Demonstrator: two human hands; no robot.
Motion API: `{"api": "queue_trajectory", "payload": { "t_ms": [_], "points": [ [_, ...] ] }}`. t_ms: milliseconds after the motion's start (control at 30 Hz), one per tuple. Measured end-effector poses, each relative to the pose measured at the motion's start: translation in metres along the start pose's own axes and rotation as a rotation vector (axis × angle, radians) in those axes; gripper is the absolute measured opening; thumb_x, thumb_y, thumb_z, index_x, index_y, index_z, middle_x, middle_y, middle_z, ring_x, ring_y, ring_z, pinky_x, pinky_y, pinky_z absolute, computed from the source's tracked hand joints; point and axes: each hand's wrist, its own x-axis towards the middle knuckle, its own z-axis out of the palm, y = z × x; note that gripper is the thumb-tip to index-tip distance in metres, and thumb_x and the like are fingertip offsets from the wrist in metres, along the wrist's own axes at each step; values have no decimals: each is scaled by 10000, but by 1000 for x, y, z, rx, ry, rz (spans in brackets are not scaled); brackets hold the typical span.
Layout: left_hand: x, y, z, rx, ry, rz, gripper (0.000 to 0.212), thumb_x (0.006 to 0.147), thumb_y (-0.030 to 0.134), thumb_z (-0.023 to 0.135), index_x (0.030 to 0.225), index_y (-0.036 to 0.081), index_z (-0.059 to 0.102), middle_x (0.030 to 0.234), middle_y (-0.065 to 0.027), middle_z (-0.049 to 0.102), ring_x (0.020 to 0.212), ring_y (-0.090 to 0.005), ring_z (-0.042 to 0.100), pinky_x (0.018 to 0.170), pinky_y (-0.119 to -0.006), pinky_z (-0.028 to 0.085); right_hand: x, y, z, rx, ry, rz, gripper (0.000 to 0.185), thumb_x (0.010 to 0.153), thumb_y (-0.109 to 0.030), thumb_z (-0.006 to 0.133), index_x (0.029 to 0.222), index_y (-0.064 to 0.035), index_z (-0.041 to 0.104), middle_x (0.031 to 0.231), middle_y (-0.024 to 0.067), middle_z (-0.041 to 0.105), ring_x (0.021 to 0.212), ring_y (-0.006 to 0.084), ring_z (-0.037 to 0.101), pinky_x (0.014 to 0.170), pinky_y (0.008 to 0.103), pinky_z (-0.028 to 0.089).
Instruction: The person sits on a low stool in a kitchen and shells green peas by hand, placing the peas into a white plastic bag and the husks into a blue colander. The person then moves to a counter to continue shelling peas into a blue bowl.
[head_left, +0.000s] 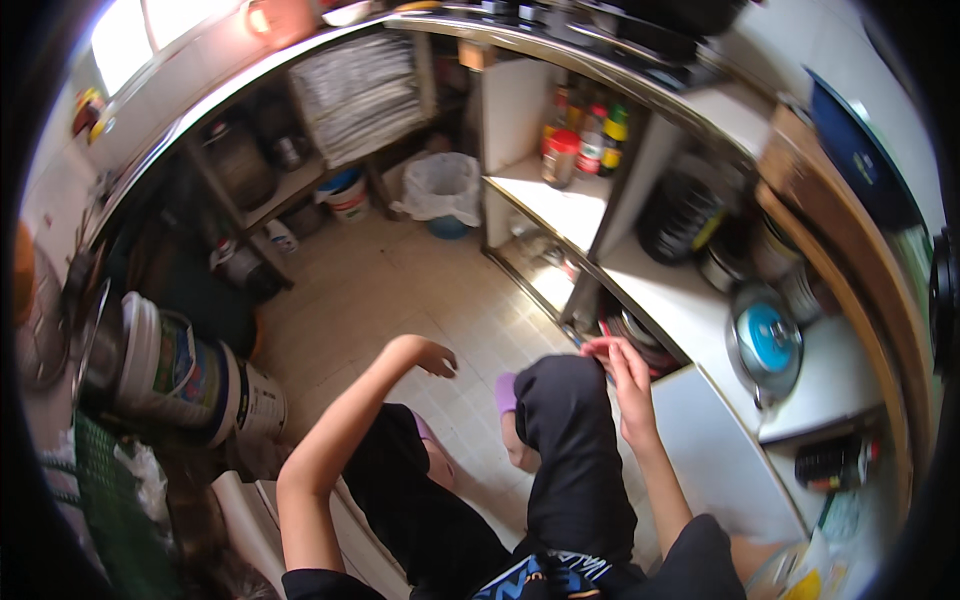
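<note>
My left hand (437, 358) hangs above the tiled floor, past my left knee, its fingers loosely curled and nothing seen in it. My right hand (624, 375) is raised beside my right knee, near the edge of the low cabinet shelves, with fingers extended and nothing visible in it. Both legs, in black trousers (574, 450), are bent, and a purple slipper (506, 391) shows by the right knee. Behind the right hand, dark and red items (652, 345) lie in a lower cabinet opening, partly hidden.
Stacked plastic buckets (176, 367) stand at left. A lined trash bin (444, 187) is ahead. Sauce bottles (592, 142) and a red-lidded jar (561, 157) fill a shelf. At right are a pot with a blue lid (765, 337) and a white panel (712, 450).
</note>
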Motion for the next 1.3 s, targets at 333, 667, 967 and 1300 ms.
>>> {"api": "queue_trajectory", "payload": {
  "t_ms": [333, 667, 967, 1300],
  "points": [
    [50, -80, -39, 47, -41, 293, 479, 921, 63, 608, 1385, 27, 496, 1139, -114, 692, 940, -196, 668, 800, -318, 546, -43, -6, 3, -685, 223, -534, 269, 913, -132, 612, 1160, -26, 610, 1185, 152, 586, 1096, 351, 579, 937, 414, 482],
    [49, -69, -46, -197, -47, -46, 423, 996, 369, 508, 1375, 184, 537, 1112, -62, 700, 922, -161, 667, 755, -308, 497, -39, 25, -19, -572, 247, -566, 294, 894, -211, 623, 1128, -33, 607, 1116, 136, 585, 1046, 331, 576, 908, 435, 491],
    [13, -76, -37, -369, -87, -228, 456, 1014, 410, 452, 1430, 225, 480, 1203, -57, 675, 1004, -181, 655, 871, -353, 465, -28, 39, 4, -627, 377, -635, 269, 847, -273, 657, 1001, -52, 639, 1069, 138, 570, 976, 327, 561, 859, 433, 483],
    [6, -98, -42, -536, -146, -308, 528, 1007, 497, 433, 1478, 261, 391, 1317, -30, 607, 1133, -189, 585, 936, -374, 430, -13, 51, 36, -595, 391, -634, 332, 787, -311, 682, 1004, -64, 635, 1101, 139, 567, 1013, 335, 540, 886, 454, 456]
  ]
}}
